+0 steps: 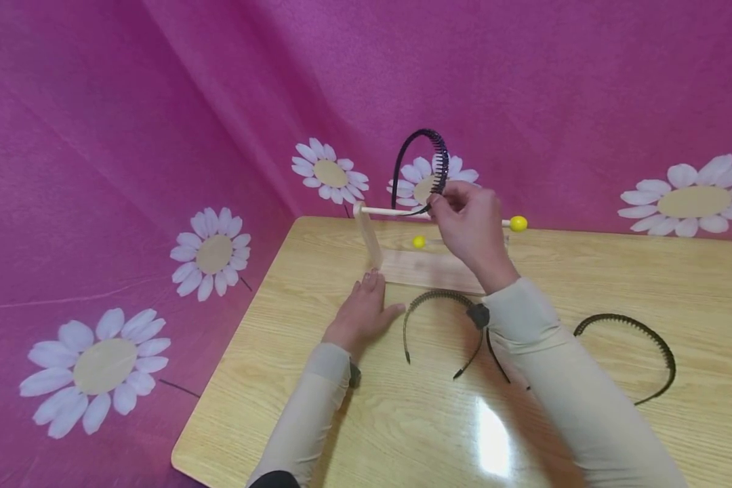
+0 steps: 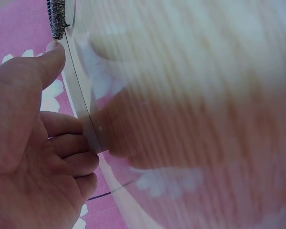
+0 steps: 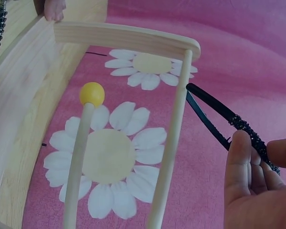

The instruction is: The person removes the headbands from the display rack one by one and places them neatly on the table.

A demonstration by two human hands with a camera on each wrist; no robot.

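My right hand (image 1: 472, 220) pinches a black toothed headband (image 1: 439, 152) by one side, between thumb and fingers. The headband stands arched over the upper rod (image 1: 383, 211) of a pale wooden stand (image 1: 427, 268). In the right wrist view, one end of this headband (image 3: 209, 99) lies right at the rod (image 3: 178, 112). My left hand (image 1: 362, 312) rests on the table, fingertips at the left end of the stand's base. In the left wrist view, the left thumb points toward a dark glittery headband (image 2: 56, 19).
A toothed headband (image 1: 445, 293) lies in front of the stand, and another (image 1: 665, 346) lies further right, partly behind the right sleeve. Yellow balls (image 1: 518, 224) cap the stand's rods. The wooden table (image 1: 268, 325) meets a pink flowered cloth (image 1: 219, 135) at its back and left.
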